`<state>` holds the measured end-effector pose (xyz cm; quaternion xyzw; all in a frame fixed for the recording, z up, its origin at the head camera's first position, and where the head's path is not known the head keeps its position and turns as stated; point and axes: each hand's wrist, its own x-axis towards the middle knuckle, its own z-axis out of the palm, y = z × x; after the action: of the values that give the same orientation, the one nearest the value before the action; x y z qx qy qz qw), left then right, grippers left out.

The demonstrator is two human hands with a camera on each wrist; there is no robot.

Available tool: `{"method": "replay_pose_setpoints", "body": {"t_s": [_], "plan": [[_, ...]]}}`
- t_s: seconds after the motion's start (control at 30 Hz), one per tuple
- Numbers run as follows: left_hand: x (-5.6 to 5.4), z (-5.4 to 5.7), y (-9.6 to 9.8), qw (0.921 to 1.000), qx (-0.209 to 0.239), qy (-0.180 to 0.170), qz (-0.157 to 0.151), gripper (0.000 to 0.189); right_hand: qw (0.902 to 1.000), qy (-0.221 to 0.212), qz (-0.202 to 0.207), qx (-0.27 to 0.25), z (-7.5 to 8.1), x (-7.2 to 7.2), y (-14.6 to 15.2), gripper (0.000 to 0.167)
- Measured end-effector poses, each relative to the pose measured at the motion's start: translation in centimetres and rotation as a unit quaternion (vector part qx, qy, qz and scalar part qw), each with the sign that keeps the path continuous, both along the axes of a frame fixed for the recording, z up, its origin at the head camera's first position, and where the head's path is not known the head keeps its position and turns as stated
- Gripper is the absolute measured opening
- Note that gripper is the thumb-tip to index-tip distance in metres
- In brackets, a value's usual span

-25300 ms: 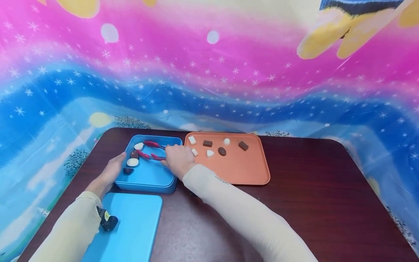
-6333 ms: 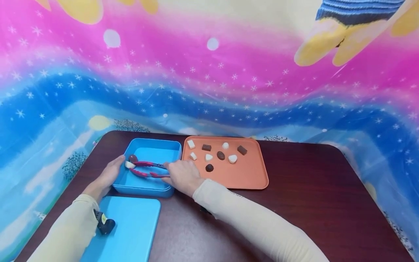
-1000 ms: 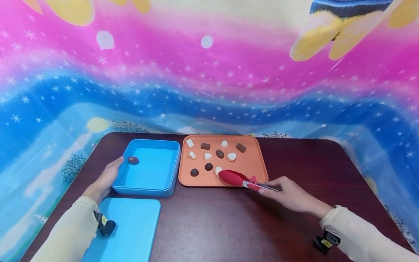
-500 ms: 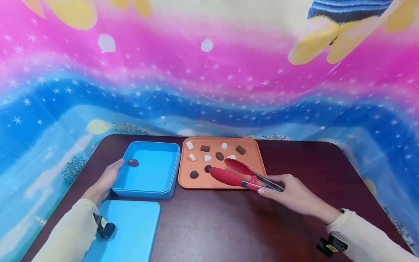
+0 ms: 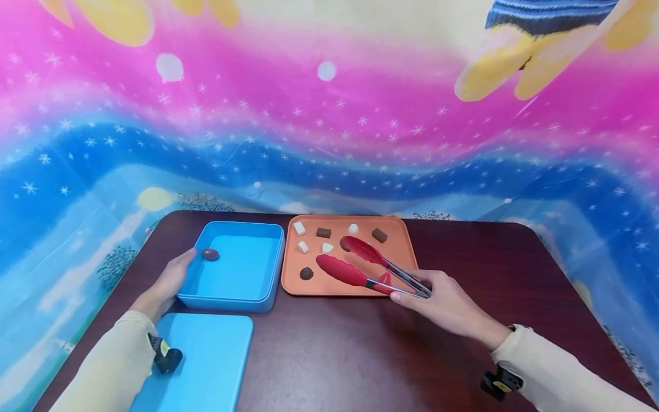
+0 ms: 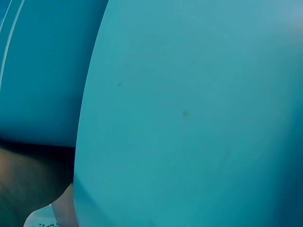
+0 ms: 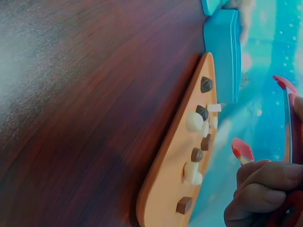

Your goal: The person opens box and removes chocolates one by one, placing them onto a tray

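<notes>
On dark wood table (image 5: 463, 252) | starry backdrop (image 5: 329, 143) (pink-blue) | right hand (image 5: 448, 306) pinching tongs (image 5: 368, 266)

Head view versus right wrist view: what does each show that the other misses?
Only the head view shows the left hand resting against the blue box, the single dark piece inside it, and the blue lid. Only the right wrist view shows the right hand's curled fingers close up. Both show the red tongs standing open in the right hand over the orange tray.
</notes>
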<state>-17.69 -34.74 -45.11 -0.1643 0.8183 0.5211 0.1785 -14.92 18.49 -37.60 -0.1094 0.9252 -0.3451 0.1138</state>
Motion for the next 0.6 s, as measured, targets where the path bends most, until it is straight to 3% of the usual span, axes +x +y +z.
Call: {"method": "replay_pose_setpoints", "body": {"t_s": [0.17,0.4,0.6], "plan": [[0.0,-0.1,0.0,1.0,0.001,0.003,-0.002,0.086,0.9999,0.003,0.002,-0.013,-0.4,-0.2,-1.0,0.069],[0.4,-0.2,-0.1,0.9999,0.003,0.01,-0.012,0.082,0.9969,-0.005,0.024,-0.075,-1.3,-0.3,-2.6,0.059],[0.1,0.0,0.0,0.9999,0.001,0.009,-0.011,0.084,0.9947,-0.006,0.023,-0.1,-1.6,-0.5,-4.7,0.064]]}}
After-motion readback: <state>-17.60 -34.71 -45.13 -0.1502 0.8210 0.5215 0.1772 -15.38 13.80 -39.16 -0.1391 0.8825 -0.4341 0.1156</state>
